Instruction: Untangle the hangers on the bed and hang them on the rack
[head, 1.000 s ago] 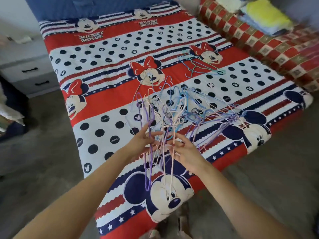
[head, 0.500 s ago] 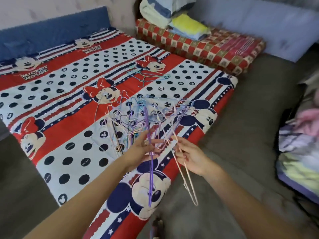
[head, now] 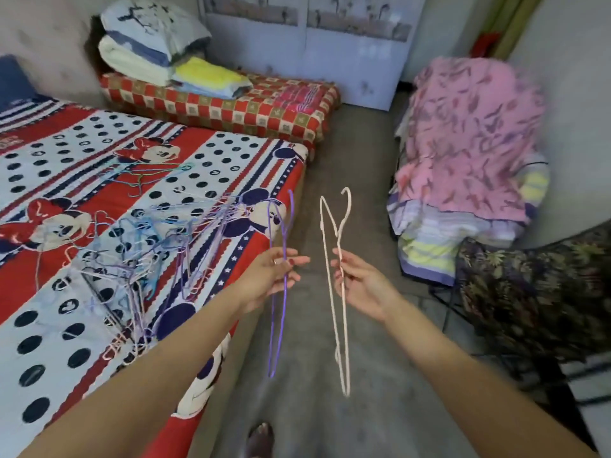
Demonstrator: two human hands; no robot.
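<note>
My left hand (head: 276, 271) pinches a purple wire hanger (head: 277, 325) that hangs upright over the floor, its hook pointing up. A pale pink hanger (head: 340, 325) is pinched by my right hand (head: 358, 282) and also hangs hook-up, a short way right of the purple one. The two hangers do not touch. A tangled heap of hangers (head: 148, 246) in blue, purple and pink lies on the bed (head: 49, 342) with the cartoon-mouse cover, left of my left hand. A couple more loose hangers (head: 155, 175) lie farther back on the bed. No rack shows.
A red checked mattress (head: 264, 114) with folded bedding (head: 158, 51) lies beyond the bed. A white cupboard (head: 307, 44) stands at the back. A pile under a pink blanket (head: 469, 143) and a dark floral cloth (head: 542, 292) stand at right. Grey floor (head: 347, 160) runs between.
The view has swung right, away from the bed. Both hands have lifted their hangers clear of the heap and carried them out over the floor, now held apart.
</note>
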